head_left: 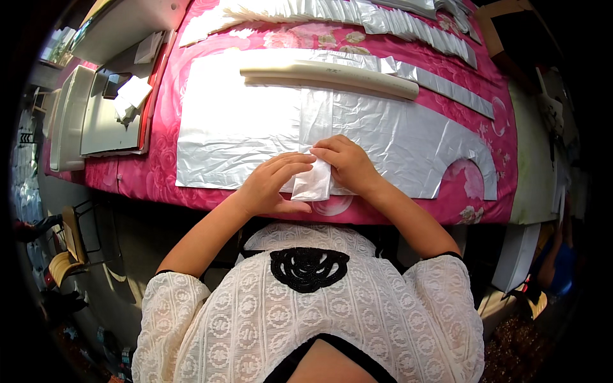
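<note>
A white, thin plastic strip (pixel 317 117) lies lengthwise over a large silvery-white plastic sheet (pixel 241 121), its near end doubled into a small folded flap (pixel 311 184). My left hand (pixel 274 180) rests at the flap's left side, fingers stretched over its edge and thumb apart below. Against the flap's upper right, my right hand (pixel 347 164) has bent fingers closed on the plastic, fingertips close to the left hand's. The large sheet is creased and has a rounded cutout at its right end.
A cream tube (pixel 329 75) lies across the sheet. Overlapping folded plastic pieces (pixel 396 29) line the far side of the pink floral cloth (pixel 167 137). At left are a white tray (pixel 71 118) and a red-edged board (pixel 96 137) bearing small white pieces. An open cardboard box (pixel 504 16) stands far right.
</note>
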`<state>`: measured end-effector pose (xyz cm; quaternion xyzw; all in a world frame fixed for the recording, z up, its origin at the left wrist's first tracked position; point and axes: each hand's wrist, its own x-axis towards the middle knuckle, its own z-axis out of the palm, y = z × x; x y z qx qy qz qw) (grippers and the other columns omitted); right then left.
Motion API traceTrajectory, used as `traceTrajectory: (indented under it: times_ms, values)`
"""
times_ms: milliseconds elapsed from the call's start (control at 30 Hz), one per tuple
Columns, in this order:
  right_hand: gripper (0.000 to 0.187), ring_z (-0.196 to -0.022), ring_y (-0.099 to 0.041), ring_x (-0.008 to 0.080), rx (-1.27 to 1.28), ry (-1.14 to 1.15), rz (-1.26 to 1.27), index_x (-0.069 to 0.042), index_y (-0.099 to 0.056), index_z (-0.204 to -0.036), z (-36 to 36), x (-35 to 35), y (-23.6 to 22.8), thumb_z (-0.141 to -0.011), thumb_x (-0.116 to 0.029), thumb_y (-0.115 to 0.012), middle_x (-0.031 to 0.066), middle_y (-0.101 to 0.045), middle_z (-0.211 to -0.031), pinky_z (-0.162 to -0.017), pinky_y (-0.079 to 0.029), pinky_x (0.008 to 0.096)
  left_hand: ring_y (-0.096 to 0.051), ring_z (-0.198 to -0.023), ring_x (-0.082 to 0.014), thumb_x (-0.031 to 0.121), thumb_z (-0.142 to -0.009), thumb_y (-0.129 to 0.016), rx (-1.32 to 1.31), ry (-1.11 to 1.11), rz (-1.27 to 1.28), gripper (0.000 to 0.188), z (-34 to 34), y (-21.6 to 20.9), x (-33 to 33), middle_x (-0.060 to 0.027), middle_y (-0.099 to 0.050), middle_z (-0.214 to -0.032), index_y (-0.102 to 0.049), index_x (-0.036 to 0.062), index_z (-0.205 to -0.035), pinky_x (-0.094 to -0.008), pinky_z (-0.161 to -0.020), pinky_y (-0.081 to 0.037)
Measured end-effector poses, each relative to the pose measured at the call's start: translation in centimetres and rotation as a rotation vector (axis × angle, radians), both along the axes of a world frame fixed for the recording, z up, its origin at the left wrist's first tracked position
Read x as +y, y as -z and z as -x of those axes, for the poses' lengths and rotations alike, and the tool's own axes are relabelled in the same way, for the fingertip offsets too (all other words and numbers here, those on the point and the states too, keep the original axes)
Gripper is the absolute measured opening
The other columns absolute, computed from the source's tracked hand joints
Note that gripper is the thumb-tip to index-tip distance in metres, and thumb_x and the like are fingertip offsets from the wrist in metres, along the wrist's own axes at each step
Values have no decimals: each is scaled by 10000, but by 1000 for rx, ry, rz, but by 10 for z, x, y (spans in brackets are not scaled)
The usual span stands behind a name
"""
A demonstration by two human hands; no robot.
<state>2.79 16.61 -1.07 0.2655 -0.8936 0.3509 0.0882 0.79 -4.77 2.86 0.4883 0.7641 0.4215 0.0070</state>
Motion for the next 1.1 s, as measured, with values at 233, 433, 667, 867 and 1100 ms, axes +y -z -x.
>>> traceTrajectory:
  times_ms: [233, 433, 667, 867, 1100]
  values:
    - [258, -873, -578, 242, 32, 81, -2, -64, -644, -943, -3, -1, -2, -695, -2, -612, 78, -621, -911, -758, -483, 341, -546, -1056, -272, 53, -676, -601, 149, -59, 271, 488, 18, 31, 2, -139, -577, -1123, -511, 11, -1153, -389, -921, -425]
    - [108, -642, -596, 202, -498, 343, 182, -31, -660, -831, 18, 6, -14, -768, -106, -614, 66, -629, -690, -639, -485, 311, -620, -695, -277, 153, -868, -497, -494, -436, 104, 234, 29, 19, 26, -163, -624, -719, -618, 24, -1022, -345, -619, -469]
    - [263, -471, -580, 129, -949, 363, 290, 28, -639, -670, 61, 15, -14, -804, -197, -610, 80, -599, -539, -495, -468, 266, -402, -1196, -315, 219, -865, -510, 146, -372, 237, 562, 26, 30, 34, -205, -406, -1302, -313, -22, -1333, -394, -998, -319]
    - [219, -735, -618, 217, -701, 463, 23, 28, -628, -829, 48, 4, -29, -756, -176, -659, 145, -624, -810, -669, -491, 317, -210, -1341, -313, 307, -852, -499, 194, -314, 551, 669, 14, 51, 41, -201, -240, -1428, -243, -48, -1359, -416, -1086, -173]
    - [368, -1097, -489, 297, 232, 71, -197, 7, -558, -1087, 39, 17, -4, -744, -110, -618, 145, -540, -1157, -956, -392, 374, -391, -1219, -312, 209, -768, -575, 176, -371, 423, 634, 24, 42, 45, -198, -398, -1320, -346, -53, -1298, -405, -1018, -293]
